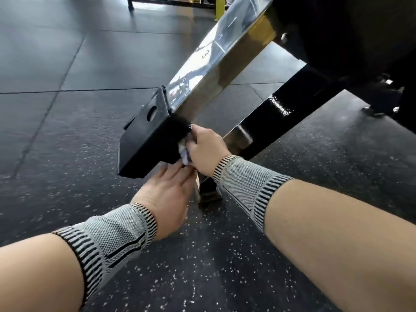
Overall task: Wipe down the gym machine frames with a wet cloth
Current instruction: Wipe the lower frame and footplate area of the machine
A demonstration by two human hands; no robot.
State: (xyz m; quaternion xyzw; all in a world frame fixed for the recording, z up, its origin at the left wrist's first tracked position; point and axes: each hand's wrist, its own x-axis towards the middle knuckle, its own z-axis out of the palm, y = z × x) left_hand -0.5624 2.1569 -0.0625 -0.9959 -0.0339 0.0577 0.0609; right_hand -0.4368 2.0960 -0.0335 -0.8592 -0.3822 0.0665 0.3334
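A shiny chrome square bar (209, 61) with number marks slants down from the upper right into a black metal end bracket (148, 140) with a round hole. My right hand (206, 149) grips a pale cloth (185, 155) and holds it against the bracket's underside edge. Just below, my left hand (168, 197) reaches under the bracket, its fingers touching the cloth's lower end; its fingertips are hidden. Both wrists wear grey knit bands.
A black painted frame beam (290, 113) runs beneath the chrome bar toward a dark machine body (351, 37) at the upper right. Speckled black rubber floor tiles (67, 113) lie all around. A yellow post (219, 10) and another frame stand far back.
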